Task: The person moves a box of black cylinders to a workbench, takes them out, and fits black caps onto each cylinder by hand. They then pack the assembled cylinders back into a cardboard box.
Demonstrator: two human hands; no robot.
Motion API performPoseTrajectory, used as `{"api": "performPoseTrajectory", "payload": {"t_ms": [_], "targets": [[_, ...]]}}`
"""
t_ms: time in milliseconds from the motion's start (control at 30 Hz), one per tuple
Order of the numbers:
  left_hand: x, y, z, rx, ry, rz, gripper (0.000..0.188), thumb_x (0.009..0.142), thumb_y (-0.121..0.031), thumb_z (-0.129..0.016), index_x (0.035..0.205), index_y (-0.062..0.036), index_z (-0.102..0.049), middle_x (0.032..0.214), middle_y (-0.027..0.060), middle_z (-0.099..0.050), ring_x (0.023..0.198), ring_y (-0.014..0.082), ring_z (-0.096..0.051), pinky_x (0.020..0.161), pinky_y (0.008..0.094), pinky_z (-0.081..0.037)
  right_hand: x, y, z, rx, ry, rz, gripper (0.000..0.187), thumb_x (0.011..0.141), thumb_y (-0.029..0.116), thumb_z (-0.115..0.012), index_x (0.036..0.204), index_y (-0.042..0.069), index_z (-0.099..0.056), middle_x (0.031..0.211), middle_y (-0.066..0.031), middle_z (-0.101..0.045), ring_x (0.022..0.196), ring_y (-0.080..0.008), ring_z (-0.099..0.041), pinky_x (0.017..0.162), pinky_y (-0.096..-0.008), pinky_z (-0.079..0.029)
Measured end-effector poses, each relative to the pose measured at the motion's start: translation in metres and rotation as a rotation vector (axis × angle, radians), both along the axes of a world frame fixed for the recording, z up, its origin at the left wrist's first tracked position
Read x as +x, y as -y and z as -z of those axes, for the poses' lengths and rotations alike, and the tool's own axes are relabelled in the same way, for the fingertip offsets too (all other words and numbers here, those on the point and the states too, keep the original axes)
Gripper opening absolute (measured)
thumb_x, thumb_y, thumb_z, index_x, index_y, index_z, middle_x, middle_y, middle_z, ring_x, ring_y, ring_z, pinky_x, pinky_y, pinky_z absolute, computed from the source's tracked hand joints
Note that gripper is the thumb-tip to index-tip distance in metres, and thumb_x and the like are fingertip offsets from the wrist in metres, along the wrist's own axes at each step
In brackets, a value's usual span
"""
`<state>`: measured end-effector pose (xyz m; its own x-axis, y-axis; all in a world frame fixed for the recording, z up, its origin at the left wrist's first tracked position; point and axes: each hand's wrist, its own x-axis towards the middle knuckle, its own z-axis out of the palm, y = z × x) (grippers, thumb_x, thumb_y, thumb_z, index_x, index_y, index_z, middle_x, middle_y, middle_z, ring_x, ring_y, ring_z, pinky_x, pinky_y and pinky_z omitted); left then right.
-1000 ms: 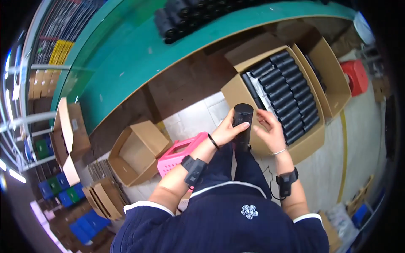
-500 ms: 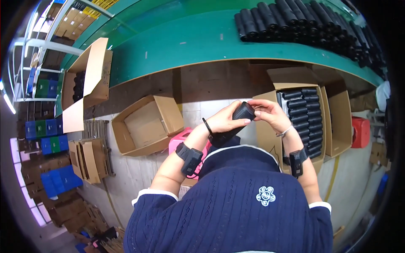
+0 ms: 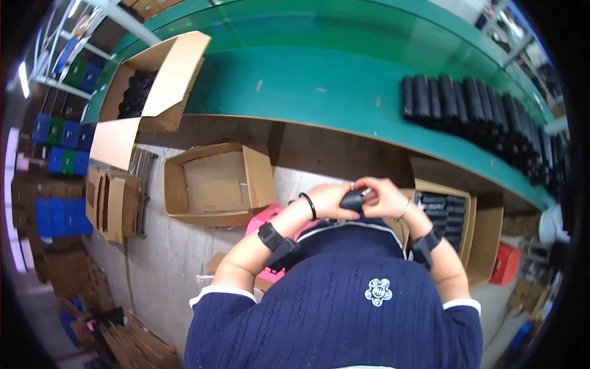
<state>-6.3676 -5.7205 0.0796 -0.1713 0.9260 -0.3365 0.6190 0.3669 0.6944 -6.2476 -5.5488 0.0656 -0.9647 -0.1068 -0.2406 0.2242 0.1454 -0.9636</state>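
A short stretch of a black ridged cylinder [image 3: 351, 200] shows between my hands, held in front of my body. My left hand [image 3: 327, 200] is wrapped round it, and much of the cylinder is hidden behind the fingers. At its right end, my right hand [image 3: 386, 198] has its fingers pinched together. Something small and silvery shows at these fingertips; its kind is too small to make out. To the right of my hands stands an open carton [image 3: 470, 237] with rows of black cylinders [image 3: 442, 212] packed inside.
A green workbench [image 3: 295, 74] runs across ahead, with a pile of black cylinders [image 3: 467, 101] at its right. An open carton [image 3: 184, 58] holding black items stands at its left end. On the floor are another open carton [image 3: 258, 178], a pink stool [image 3: 264, 221] and a red stool [image 3: 505, 263].
The view has turned, so the bench and cartons sit lower in the picture. The cylinder now points more toward my right hand, whose fingers have closed at its end.
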Motion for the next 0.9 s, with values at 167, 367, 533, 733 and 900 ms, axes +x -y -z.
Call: {"api": "performPoseTrajectory", "payload": {"t_ms": [167, 367, 533, 733, 900], "targets": [[-0.04, 0.004, 0.027, 0.047, -0.001, -0.158, 0.062, 0.066, -0.051, -0.069, 0.105, -0.0053, -0.054, 0.089, 0.0204, -0.064, 0.081, 0.0359, -0.063, 0.072, 0.0412, -0.05, -0.061, -0.008, -0.006, 0.336, -0.047, -0.085, 0.04, 0.062, 0.009, -0.061, 0.102, 0.0, -0.06, 0.079, -0.0177, -0.064, 0.073, -0.0232, -0.067, 0.068, -0.0305, -0.053], [-0.099, -0.004, 0.021, -0.034, -0.026, -0.433, 0.064, 0.067, -0.056, -0.067, 0.104, -0.0059, -0.053, 0.091, 0.0197, -0.064, 0.087, 0.037, -0.062, 0.076, 0.0435, -0.05, -0.148, -0.027, 0.019, 0.209, -0.292, -0.048, 0.042, 0.074, -0.005, -0.048, 0.115, -0.003, -0.053, 0.1, -0.0171, -0.063, 0.085, -0.0255, -0.066, 0.077, -0.032, -0.052], [-0.139, 0.028, 0.015, 0.246, 0.035, -0.819, 0.075, 0.069, -0.049, -0.071, 0.121, -0.0009, -0.045, 0.103, 0.0231, -0.06, 0.095, 0.0345, -0.061, 0.082, 0.039, -0.048, -0.251, -0.089, 0.012, -0.031, -0.004, 0.069, 0.034, 0.071, -0.008, -0.043, 0.103, -0.004, -0.053, 0.085, -0.0132, -0.059, 0.077, -0.0224, -0.065, 0.063, -0.029, -0.054], [-0.186, 0.099, -0.015, 0.546, -0.171, -1.245, 0.06, 0.072, -0.033, -0.076, 0.112, 0.0014, -0.048, 0.102, 0.0138, -0.057, 0.098, 0.0213, -0.054, 0.086, 0.0327, -0.043, -0.373, -0.062, -0.087, 0.252, -0.196, -0.297, 0.023, 0.069, -0.002, -0.057, 0.091, 0.0, -0.062, 0.068, -0.0003, -0.058, 0.058, -0.0052, -0.051, 0.051, -0.0197, -0.042], [-0.278, 0.184, -0.058, 0.901, -0.113, -1.365, 0.05, 0.075, -0.023, -0.074, 0.113, -0.0025, -0.049, 0.103, 0.003, -0.055, 0.098, 0.0126, -0.051, 0.088, 0.0287, -0.042, -0.448, 0.021, -0.206, 0.15, -0.233, -0.573, 0.031, 0.073, -0.006, -0.06, 0.104, 0.001, -0.062, 0.074, 0.0002, -0.059, 0.059, -0.004, -0.052, 0.051, -0.0171, -0.042]]}}
